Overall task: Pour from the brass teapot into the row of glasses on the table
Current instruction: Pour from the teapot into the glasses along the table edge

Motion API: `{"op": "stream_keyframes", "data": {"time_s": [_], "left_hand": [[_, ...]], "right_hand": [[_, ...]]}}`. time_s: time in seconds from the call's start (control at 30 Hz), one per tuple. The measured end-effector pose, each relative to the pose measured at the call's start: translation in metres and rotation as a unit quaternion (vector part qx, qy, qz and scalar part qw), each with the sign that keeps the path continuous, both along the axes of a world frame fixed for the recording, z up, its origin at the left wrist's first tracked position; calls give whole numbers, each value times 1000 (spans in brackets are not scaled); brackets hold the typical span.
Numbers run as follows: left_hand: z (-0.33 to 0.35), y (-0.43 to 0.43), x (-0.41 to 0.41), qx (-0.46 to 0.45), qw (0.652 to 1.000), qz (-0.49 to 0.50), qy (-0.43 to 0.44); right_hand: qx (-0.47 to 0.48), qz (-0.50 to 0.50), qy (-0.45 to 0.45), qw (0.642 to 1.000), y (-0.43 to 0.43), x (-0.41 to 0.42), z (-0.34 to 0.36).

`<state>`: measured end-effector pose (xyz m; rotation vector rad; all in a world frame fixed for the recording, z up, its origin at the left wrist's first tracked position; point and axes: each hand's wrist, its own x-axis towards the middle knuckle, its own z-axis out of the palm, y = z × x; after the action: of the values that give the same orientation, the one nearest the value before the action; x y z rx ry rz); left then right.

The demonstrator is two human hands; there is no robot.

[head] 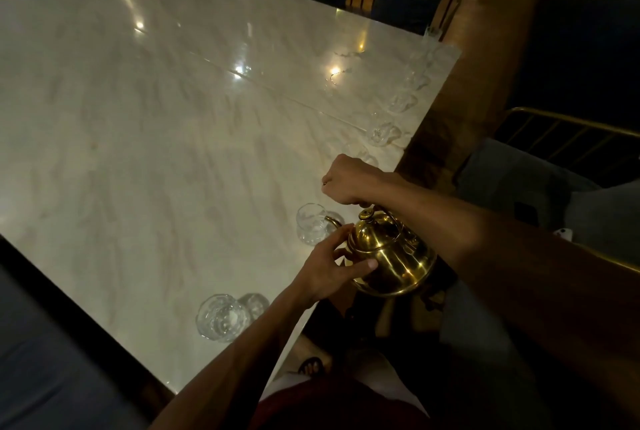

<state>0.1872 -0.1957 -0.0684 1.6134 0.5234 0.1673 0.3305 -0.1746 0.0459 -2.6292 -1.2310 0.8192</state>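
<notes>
A shiny brass teapot point(389, 255) hangs over the table's right edge, its thin spout reaching toward a clear glass point(311, 229). My right hand point(349, 184) grips the teapot's handle from above. My left hand point(332, 268) touches the pot's rounded side, its fingers spread on the brass. A second clear glass point(221, 317) stands nearer me on the left. Several more glasses point(384, 132) line the right edge toward the far corner. Whether any liquid is flowing is too dim to tell.
The white marble table point(156, 118) is glossy, with lamp reflections and a seam running across it. Blue cushioned chairs with gold frames point(540, 166) stand to the right and behind the table. My sandalled foot point(311, 365) shows below the table edge.
</notes>
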Motion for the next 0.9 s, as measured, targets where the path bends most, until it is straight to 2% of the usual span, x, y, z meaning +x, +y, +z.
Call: {"op": "stream_keyframes", "data": {"time_s": [0.53, 0.9], "left_hand": [[3, 2, 1, -7, 1000, 2, -12], [5, 1, 2, 24, 1000, -2, -4]], "right_hand": [[7, -6, 12, 1000, -2, -2, 10], [13, -2, 3, 1000, -8, 0, 16]]}}
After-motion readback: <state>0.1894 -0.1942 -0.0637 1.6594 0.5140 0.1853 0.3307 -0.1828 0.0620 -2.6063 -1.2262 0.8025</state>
